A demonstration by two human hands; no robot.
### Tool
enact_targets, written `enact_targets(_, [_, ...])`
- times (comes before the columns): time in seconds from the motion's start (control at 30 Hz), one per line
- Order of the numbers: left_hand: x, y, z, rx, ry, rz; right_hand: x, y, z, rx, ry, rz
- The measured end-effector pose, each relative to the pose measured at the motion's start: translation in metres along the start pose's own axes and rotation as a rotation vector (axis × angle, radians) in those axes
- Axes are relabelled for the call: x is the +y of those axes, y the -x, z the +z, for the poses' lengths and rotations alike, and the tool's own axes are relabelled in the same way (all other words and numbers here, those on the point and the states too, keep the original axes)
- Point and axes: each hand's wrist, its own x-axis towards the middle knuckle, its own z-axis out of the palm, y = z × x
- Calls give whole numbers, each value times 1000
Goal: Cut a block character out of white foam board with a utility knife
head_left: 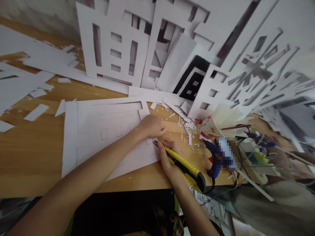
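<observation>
A white board (88, 131) with pencil-drawn rectangles lies flat on the wooden table, its upper right corner partly cut out. My left forearm crosses over it, and my left hand (152, 126) rests at its right edge with the fingers curled closed. Whatever those fingers may hold is hidden. My right hand (168, 160) grips a yellow and black utility knife (188, 167). The knife's blade points up and left, close to the right edge of the board, just below my left hand; I cannot tell whether it touches the board.
White cut-out panels (118, 49) stand upright along the back. Small paper scraps (188, 126) litter the table (31, 164). On the right are a paper cup (209, 127) with translucent sticks, a blue glue gun (214, 160), cables and a power strip (253, 167). Another person's hand shows at far right.
</observation>
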Motion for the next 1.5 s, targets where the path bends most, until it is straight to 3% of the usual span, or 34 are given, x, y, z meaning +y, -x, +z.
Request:
enact_targets(0.2, [-1, -4, 0, -52, 26, 22, 1, 0, 0, 43, 96, -24])
enact_targets(0.37, [1, -5, -2, -85, 62, 17, 7, 4, -1, -6, 74, -11])
enact_targets(0.8, [0, -5, -4, -98, 164, -4, 8, 4, 1, 5, 125, -58])
enact_targets(1.07, [2, -4, 0, -69, 71, 174, 6, 1, 6, -19, 116, -70])
enact_targets(1.5, [1, -5, 0, -77, 4, 140, 7, 10, 2, -14, 139, -188])
